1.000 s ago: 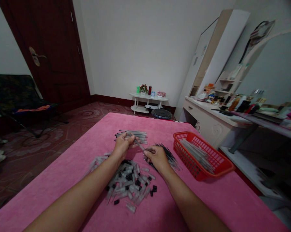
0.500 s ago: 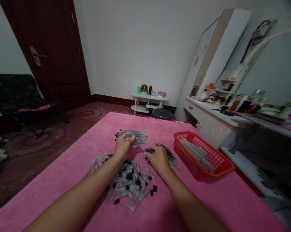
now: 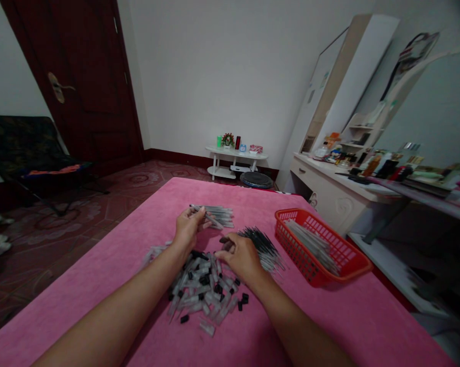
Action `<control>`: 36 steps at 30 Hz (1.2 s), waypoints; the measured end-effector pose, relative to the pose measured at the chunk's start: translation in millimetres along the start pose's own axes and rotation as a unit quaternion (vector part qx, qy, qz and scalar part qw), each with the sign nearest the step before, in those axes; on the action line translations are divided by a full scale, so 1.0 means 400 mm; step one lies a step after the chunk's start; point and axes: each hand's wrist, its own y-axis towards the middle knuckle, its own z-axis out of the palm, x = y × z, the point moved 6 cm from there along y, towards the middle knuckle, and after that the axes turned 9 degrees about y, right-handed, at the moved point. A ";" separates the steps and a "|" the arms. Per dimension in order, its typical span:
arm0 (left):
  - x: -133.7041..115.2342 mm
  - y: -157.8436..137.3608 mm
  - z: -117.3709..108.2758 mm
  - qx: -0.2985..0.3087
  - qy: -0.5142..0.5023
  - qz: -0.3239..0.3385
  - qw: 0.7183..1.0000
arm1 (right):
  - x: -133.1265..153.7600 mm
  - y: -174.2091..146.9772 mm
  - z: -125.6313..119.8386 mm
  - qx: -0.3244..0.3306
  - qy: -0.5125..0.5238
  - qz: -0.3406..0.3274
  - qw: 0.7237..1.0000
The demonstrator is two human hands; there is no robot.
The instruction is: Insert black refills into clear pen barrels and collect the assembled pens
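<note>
My left hand (image 3: 190,227) is closed around a slim translucent pen barrel (image 3: 214,221), its lower end pointing right. Just behind it lies a row of similar pens (image 3: 224,210) side by side. My right hand (image 3: 240,255) hovers at the upper right edge of a heap of clear and black pen caps (image 3: 205,285). Its thumb and fingers are apart, with nothing visible between them. Beside that hand, a bundle of dark-tipped pen refills (image 3: 264,247) fans out on the pink cloth (image 3: 138,311).
A red plastic basket (image 3: 352,270) holding more slim pale tubes (image 3: 310,239) stands right of the refills. A few black pieces (image 3: 245,298) lie loose by the heap. Beyond the table are a white stand (image 3: 230,151) and a dressing table (image 3: 333,176) on the right.
My hands have moved apart. The left went slightly back and left with the pen barrel; the right left the barrel's end and came down leftward toward the caps, its fingers opening.
</note>
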 end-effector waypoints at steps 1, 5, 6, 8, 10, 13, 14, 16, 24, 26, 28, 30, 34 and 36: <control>0.001 -0.002 0.002 0.004 -0.001 0.000 1.000 | 0.002 0.000 0.000 -0.003 0.013 0.000 1.000; 0.007 -0.017 0.022 0.031 0.009 0.002 0.999 | 0.007 0.001 -0.027 -0.049 0.003 0.015 0.999; 0.008 -0.020 0.028 0.041 0.015 0.004 0.999 | 0.011 0.002 -0.033 -0.046 -0.002 0.010 0.999; 0.011 -0.024 0.036 0.056 0.027 0.004 0.998 | 0.020 0.005 -0.042 -0.025 -0.020 -0.008 0.999; 0.009 -0.018 0.031 0.051 0.033 0.005 0.998 | 0.027 0.010 -0.058 -0.008 -0.059 -0.018 0.998; -0.011 0.010 -0.004 0.008 0.021 0.025 0.999 | 0.027 0.019 -0.102 0.016 -0.134 -0.006 0.991; -0.021 0.021 -0.020 -0.010 0.014 0.034 0.999 | 0.023 0.022 -0.120 0.031 -0.158 0.003 0.987; -0.038 0.041 -0.051 -0.041 0.001 0.045 0.998 | 0.014 0.027 -0.160 0.057 -0.208 0.030 0.976; -0.022 0.038 -0.046 -0.027 0.000 0.006 1.000 | -0.003 0.020 -0.256 0.084 -0.348 0.138 0.923; -0.004 0.019 -0.013 0.008 0.006 -0.011 1.000 | 0.008 0.022 -0.249 0.066 -0.329 0.125 0.934; 0.013 -0.009 0.025 0.050 0.012 -0.027 0.998 | 0.029 0.027 -0.232 0.035 -0.271 0.082 0.959; 0.024 -0.041 0.062 0.094 0.019 -0.035 0.995 | 0.049 0.027 -0.206 0.024 -0.192 0.038 0.980; 0.029 -0.096 0.108 0.150 0.048 -0.035 0.987 | 0.073 0.016 -0.152 0.052 -0.100 -0.003 0.994; 0.028 -0.106 0.117 0.169 0.074 -0.031 0.982 | 0.078 0.013 -0.144 0.061 -0.101 -0.014 0.993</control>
